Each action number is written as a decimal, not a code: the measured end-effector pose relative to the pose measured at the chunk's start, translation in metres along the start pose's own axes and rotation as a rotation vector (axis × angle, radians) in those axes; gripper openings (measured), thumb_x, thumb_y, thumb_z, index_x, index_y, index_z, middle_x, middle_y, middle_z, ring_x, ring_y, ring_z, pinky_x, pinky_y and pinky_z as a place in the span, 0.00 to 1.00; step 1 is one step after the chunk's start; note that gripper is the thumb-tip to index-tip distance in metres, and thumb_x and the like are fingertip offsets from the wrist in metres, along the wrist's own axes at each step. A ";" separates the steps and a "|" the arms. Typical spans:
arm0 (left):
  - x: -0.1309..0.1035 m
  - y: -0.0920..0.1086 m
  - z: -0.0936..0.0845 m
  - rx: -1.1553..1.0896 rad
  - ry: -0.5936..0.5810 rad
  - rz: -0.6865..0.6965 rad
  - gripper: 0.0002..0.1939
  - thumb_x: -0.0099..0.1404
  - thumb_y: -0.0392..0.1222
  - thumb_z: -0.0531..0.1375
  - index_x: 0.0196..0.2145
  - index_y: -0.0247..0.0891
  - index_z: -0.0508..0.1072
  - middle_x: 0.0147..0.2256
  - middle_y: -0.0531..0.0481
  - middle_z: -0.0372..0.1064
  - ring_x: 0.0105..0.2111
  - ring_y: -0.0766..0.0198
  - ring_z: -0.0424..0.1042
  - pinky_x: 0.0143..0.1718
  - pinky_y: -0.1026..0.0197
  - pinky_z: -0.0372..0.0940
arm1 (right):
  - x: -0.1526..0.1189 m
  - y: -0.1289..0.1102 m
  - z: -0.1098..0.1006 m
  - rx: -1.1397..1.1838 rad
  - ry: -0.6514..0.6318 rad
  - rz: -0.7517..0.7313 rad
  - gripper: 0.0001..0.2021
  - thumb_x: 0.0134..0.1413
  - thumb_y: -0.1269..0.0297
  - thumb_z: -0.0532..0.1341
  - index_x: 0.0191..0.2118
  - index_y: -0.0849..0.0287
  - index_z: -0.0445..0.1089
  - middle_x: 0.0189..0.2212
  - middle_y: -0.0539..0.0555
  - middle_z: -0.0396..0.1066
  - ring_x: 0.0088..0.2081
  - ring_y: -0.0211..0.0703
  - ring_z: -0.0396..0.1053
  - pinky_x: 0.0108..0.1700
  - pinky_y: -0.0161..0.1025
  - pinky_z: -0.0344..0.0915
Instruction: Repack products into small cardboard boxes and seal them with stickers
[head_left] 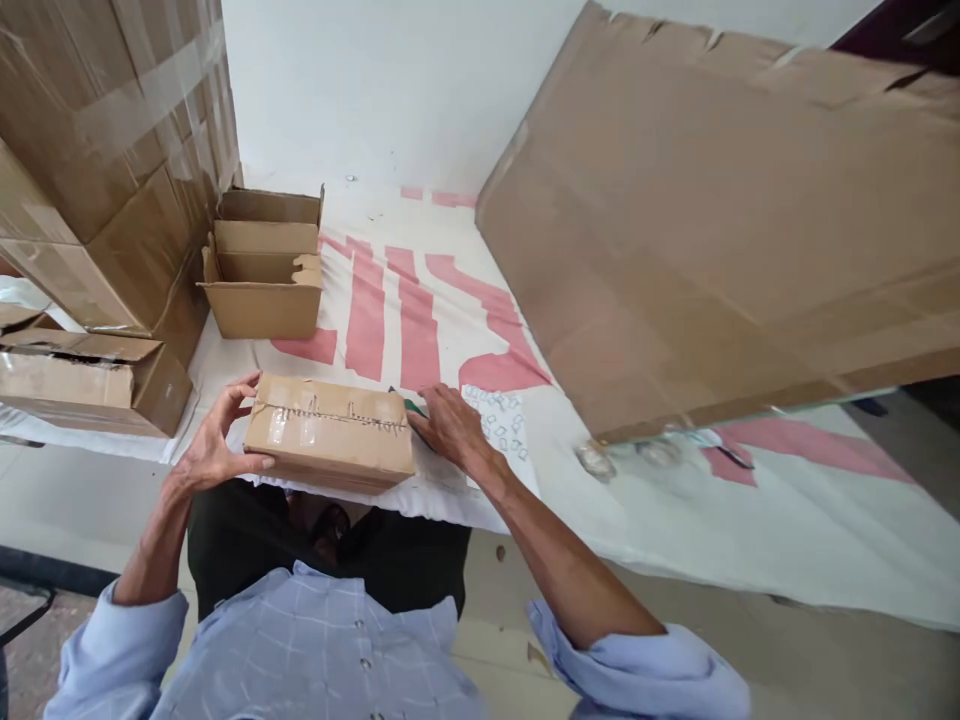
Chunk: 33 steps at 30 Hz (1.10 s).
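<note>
White cloth (559, 450) covers a counter (675, 530) below a pale wall (390, 90). At the near edge, left of centre, sits a taped box (341, 445). The left hand (214, 445) spans its left end, thumb near, fingers far, apparently to steady it; the right hand (454, 425), curled round a green-and-black tool (412, 406), is at the right end.

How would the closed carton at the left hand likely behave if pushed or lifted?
The carton seems unlikely to roll, being flat-sided and lower than it is long. Its fairly straight edges suggest stiff walls, though the ragged, taped top seam might give. Weight can't be judged; the inside is hidden.
</note>
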<state>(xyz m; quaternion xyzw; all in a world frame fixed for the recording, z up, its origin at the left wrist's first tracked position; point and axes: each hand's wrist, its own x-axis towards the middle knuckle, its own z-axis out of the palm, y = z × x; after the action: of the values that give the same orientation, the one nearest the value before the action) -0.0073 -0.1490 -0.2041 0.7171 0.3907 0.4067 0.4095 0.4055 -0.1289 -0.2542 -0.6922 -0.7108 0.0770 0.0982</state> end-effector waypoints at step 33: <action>-0.026 0.034 0.028 0.273 0.031 0.132 0.42 0.58 0.53 0.78 0.64 0.44 0.67 0.68 0.33 0.59 0.73 0.36 0.61 0.72 0.33 0.62 | -0.032 -0.114 -0.162 0.314 -0.166 -0.617 0.17 0.77 0.53 0.56 0.42 0.50 0.81 0.34 0.51 0.78 0.32 0.43 0.69 0.35 0.41 0.61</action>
<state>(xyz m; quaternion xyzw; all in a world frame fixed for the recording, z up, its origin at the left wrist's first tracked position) 0.0163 -0.1923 -0.1895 0.7839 0.4005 0.3869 0.2745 0.3354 -0.1686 -0.0706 -0.4125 -0.8715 0.2082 0.1641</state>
